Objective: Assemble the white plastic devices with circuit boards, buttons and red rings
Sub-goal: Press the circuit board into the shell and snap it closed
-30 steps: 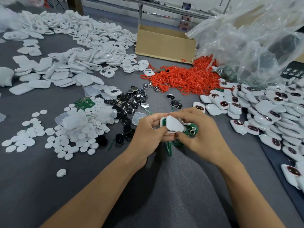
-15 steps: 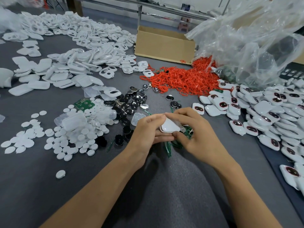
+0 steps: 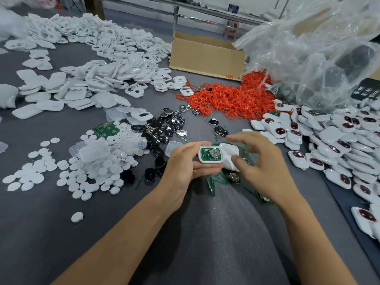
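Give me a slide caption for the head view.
Left hand holds an open white shell showing its circuit board; right hand hovers beside it.

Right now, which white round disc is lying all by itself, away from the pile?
The lone white disc nearest the person's left forearm. It sits alone on the grey table, apart from and below the big pile of discs.

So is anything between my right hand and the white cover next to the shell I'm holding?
Nothing visible. The right hand hovers right over the white cover, which lies beside the open shell in the left hand.
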`<state>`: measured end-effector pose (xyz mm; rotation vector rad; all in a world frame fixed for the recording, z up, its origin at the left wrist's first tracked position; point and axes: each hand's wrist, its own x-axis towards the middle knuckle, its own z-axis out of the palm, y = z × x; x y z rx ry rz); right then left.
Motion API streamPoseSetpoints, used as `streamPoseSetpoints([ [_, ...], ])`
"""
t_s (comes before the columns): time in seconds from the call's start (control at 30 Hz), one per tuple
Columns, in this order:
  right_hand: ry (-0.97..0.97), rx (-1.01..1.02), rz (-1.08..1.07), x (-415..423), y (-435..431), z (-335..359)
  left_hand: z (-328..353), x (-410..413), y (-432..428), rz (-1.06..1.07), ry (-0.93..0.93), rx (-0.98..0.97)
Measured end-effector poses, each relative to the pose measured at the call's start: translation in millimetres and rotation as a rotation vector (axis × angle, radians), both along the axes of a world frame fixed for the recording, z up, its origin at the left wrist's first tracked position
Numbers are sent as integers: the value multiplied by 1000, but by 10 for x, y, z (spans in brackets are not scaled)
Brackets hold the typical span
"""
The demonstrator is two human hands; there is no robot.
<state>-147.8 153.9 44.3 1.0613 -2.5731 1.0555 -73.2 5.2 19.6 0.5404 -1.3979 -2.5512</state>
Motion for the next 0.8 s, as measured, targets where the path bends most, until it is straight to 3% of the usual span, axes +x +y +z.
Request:
streamPoseSetpoints([
  [0.07,46,-74,54,39,-60,4,-1,-5,2,-8,3,7],
  [0.23,139,34,66,71,-142,-64,-19,-12,7,-16,14,-5],
  [0.8,150,86,66,88,-167,-78,15,-1,28,-22,17,-43],
])
